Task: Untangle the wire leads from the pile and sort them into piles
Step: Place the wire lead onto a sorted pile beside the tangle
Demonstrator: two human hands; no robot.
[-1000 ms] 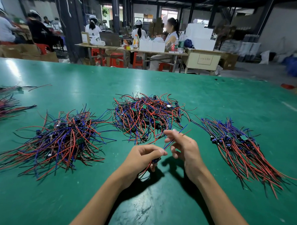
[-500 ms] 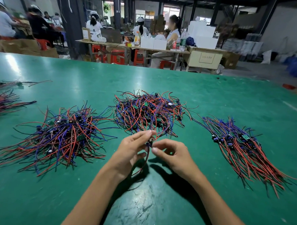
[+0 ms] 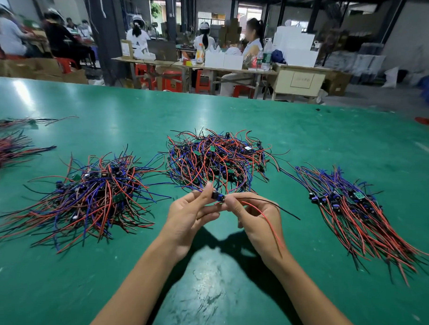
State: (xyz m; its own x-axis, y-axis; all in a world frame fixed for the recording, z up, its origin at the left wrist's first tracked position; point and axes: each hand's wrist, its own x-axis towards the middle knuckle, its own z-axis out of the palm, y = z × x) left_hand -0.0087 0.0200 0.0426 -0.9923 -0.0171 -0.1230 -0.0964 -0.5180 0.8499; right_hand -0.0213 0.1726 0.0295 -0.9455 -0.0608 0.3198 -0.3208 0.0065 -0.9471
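Item: one wire lead [image 3: 255,208], small black-and-blue module with red and black wires. Your left hand [image 3: 191,213] and right hand [image 3: 255,220] both pinch it above the green table [image 3: 227,298], just before the tangled pile [image 3: 216,160]. Looser pile [image 3: 91,194] left; sorted pile [image 3: 358,213] right.

Green table [image 3: 308,132] — tangled wire pile [image 3: 216,160], two looser piles [image 3: 94,196], [image 3: 358,213]

Overhead light falls bright on the green counter [image 3: 308,132], leaving pale glare patches at its far left and near the front edge. Both forearms cast dark shadows beneath them. The background hall is dimmer and soft; wide-angle distortion bends the edges.
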